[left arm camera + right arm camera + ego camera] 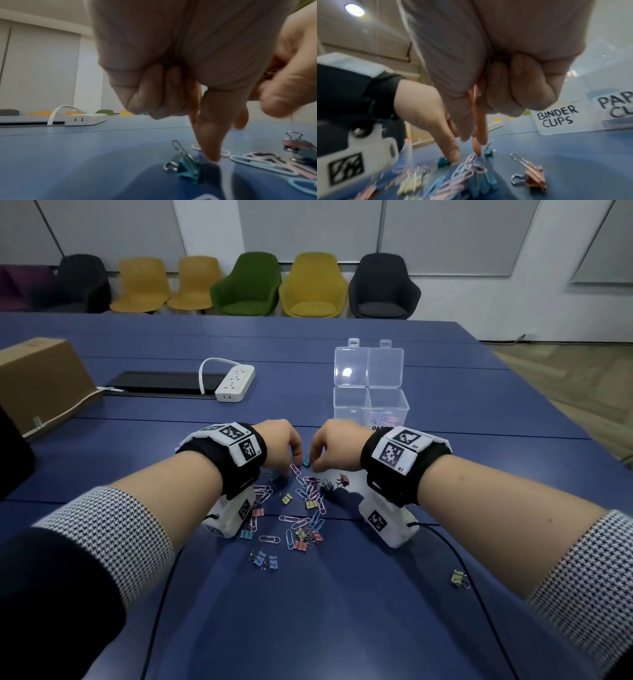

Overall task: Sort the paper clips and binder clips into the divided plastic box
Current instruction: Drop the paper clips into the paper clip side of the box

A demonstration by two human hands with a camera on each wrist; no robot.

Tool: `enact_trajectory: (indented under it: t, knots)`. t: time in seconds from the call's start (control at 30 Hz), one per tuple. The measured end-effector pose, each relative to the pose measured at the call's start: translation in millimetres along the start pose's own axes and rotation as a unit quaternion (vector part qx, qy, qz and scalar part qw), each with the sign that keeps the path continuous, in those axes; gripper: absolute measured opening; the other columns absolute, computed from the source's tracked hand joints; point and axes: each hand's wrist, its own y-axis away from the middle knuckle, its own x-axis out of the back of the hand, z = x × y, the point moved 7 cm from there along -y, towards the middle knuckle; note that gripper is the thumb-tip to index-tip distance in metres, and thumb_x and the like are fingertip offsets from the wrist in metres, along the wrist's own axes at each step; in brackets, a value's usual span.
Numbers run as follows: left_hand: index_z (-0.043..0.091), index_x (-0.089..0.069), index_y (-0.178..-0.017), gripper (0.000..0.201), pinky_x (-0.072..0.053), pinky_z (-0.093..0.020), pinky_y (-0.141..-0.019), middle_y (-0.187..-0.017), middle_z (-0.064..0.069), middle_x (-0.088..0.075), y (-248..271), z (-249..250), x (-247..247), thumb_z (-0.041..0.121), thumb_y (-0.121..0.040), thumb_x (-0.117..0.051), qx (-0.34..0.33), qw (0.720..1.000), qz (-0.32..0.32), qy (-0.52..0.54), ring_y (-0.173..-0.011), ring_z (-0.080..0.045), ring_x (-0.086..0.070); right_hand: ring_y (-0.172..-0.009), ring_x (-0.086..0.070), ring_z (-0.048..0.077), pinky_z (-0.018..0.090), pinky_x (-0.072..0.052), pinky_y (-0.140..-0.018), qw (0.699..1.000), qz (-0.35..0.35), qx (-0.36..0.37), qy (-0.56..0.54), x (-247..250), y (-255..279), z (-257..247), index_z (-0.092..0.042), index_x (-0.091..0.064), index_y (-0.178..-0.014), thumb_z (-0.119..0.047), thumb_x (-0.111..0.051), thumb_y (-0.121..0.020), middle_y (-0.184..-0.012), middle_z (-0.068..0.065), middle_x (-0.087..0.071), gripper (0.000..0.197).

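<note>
A loose pile of pastel paper clips (310,510) and small binder clips (301,544) lies on the blue table. My left hand (295,458) reaches down at the pile's far edge; its thumb tip (211,152) presses a pink paper clip (225,153) beside a teal binder clip (187,169), ring and little fingers curled. My right hand (313,460) is close beside it, forefinger (477,147) down on a lilac paper clip, curled fingers holding paper clips (476,90) in the palm. The clear divided box (352,405) stands open behind, labelled BINDER CLIPS (556,117); paper clips (385,416) lie in its right half.
A white power strip (236,381) and a dark recessed panel (161,383) lie at the back left, a cardboard box (44,381) at the far left. One yellow binder clip (459,578) lies apart at the right. Camera cables (455,546) trail toward me. Chairs (308,285) line the wall.
</note>
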Motion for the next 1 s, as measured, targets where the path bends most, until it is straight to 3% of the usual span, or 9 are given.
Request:
enact_trajectory:
  t: [0.13, 0.43, 0.63, 0.7, 0.8, 0.83, 0.87, 0.93, 1.0]
  knots:
    - [0.024, -0.068, -0.081, 0.015, -0.039, -0.022, -0.054, -0.063, 0.009, -0.053, 2.4, 2.3, -3.7, 0.019, -0.071, -0.079, -0.006, 1.0, -0.015, -0.005, -0.057, -0.009, -0.049, -0.066, -0.056, 0.017, 0.024, -0.046, -0.066, 0.995, -0.046, 0.019, 0.091, -15.3, 2.4, -11.2, -0.015, -0.071, -0.097, -0.04, -0.075, -0.075, -0.065, -0.003, -0.058, 0.034]
    - [0.019, -0.059, -0.065, 0.017, -0.042, -0.027, -0.064, -0.068, -0.001, -0.059, 4.0, 1.2, -13.3, 0.018, -0.078, -0.07, 0.006, 0.998, -0.042, -0.041, -0.069, -0.021, -0.054, -0.094, -0.064, 0.026, 0.026, -0.041, -0.066, 0.982, -0.053, 0.08, 0.164, -21.2, 9.2, -31.7, -0.015, -0.067, -0.104, -0.028, -0.067, -0.083, -0.102, 0.006, -0.068, 0.024]
    - [0.011, -0.061, -0.075, 0.012, -0.039, -0.027, -0.063, -0.07, -0.007, -0.056, 12.4, 5.8, -13.3, 0.02, -0.082, -0.065, 0.02, 0.997, -0.031, -0.069, -0.07, -0.025, -0.048, -0.076, -0.051, 0.026, 0.027, -0.039, -0.066, 0.978, -0.067, 0.061, 0.188, -27.5, 12.3, -35.7, -0.007, -0.065, -0.102, -0.02, -0.058, -0.088, -0.073, 0.005, -0.053, 0.02]
    - [0.009, -0.066, -0.083, 0.011, -0.041, -0.027, -0.065, -0.08, -0.009, -0.063, 17.4, 5.1, -9.5, 0.02, -0.083, -0.064, 0.029, 0.998, -0.026, -0.049, -0.073, -0.024, -0.051, -0.076, -0.05, 0.028, 0.028, -0.039, -0.066, 0.979, -0.071, 0.05, 0.185, -28.9, 14.8, -33.5, -0.007, -0.062, -0.096, -0.018, -0.056, -0.089, -0.065, 0.004, -0.047, 0.015]
    - [0.01, -0.061, -0.085, 0.018, -0.039, -0.027, -0.059, -0.075, -0.009, -0.058, 24.6, -1.5, 2.5, 0.021, -0.092, -0.049, 0.055, 0.993, 0.008, 0.104, -0.068, -0.024, -0.048, -0.078, -0.057, 0.03, 0.032, -0.049, -0.072, 0.987, -0.062, 0.044, 0.142, -24.9, 20.0, -25.8, -0.004, -0.066, -0.094, -0.018, -0.056, -0.086, -0.085, 0.013, -0.065, 0.02]
    - [0.013, -0.054, -0.079, 0.019, -0.033, -0.024, -0.05, -0.064, -0.005, -0.048, 29.9, -5.0, 3.9, 0.019, -0.093, -0.043, 0.071, 0.97, 0.005, 0.232, -0.057, -0.022, -0.042, -0.079, -0.06, 0.029, 0.033, -0.051, -0.074, 0.99, -0.054, 0.042, 0.122, -20.9, 21.3, -21.0, -0.004, -0.068, -0.094, -0.02, -0.057, -0.085, -0.09, 0.014, -0.069, 0.021]
    - [0.016, -0.046, -0.071, 0.022, -0.024, -0.019, -0.044, -0.056, -0.001, -0.036, 34.6, -8.3, 4.2, 0.016, -0.092, -0.039, 0.085, 0.921, -0.002, 0.38, -0.047, -0.018, -0.032, -0.077, -0.061, 0.028, 0.033, -0.051, -0.072, 0.993, -0.047, 0.035, 0.098, -15.8, 22.9, -14.9, -0.004, -0.069, -0.091, -0.022, -0.058, -0.084, -0.09, 0.013, -0.07, 0.021]
    - [0.02, -0.034, -0.061, 0.027, -0.011, -0.016, -0.039, -0.052, 0.003, -0.024, 45.8, -13.8, 4.5, 0.014, -0.087, -0.033, 0.083, 0.783, -0.015, 0.616, -0.038, -0.011, -0.018, -0.063, -0.052, 0.023, 0.028, -0.045, -0.057, 0.999, -0.046, 0.006, -0.016, -7.9, 28.7, -0.8, -0.009, -0.064, -0.079, -0.022, -0.058, -0.086, -0.074, 0.01, -0.062, 0.016]
    - [0.02, -0.033, -0.054, 0.027, -0.008, -0.018, -0.038, -0.05, 0.004, -0.024, 58.0, -14.5, 7.0, 0.014, -0.08, -0.036, 0.048, 0.655, -0.036, 0.753, -0.036, -0.009, -0.019, -0.047, -0.035, 0.016, 0.02, -0.029, -0.043, 0.963, -0.06, -0.035, -0.262, -4.1, 37.9, 12.4, -0.014, -0.052, -0.068, -0.018, -0.054, -0.09, -0.059, 0.002, -0.044, 0.022]
